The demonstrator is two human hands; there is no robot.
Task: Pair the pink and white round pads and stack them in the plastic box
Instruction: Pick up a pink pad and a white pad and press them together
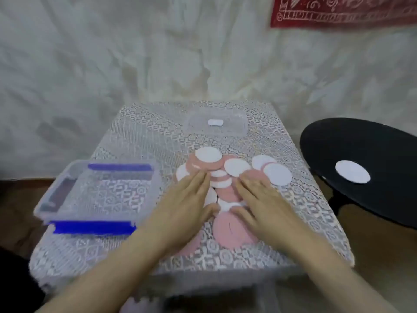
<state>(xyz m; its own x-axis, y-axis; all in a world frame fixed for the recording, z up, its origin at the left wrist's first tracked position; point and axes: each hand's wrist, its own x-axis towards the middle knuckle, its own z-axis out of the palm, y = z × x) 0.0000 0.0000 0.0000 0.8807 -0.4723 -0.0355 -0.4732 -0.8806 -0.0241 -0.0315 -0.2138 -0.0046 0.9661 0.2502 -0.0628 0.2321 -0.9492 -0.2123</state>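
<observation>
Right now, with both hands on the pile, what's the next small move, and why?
Probably pinch the white pad at the fingertips of the right hand and lay it on a pink pad. That hand and the left hand both lie flat on the mixed pile, gripping nothing, and the box holds no pads yet.

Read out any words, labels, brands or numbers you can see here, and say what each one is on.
No text is readable.
White sticker on the clear lid: too blurred to read.
Red cloth on the wall: white ornament, no legible letters.
Plastic box and pads: no print visible.
</observation>
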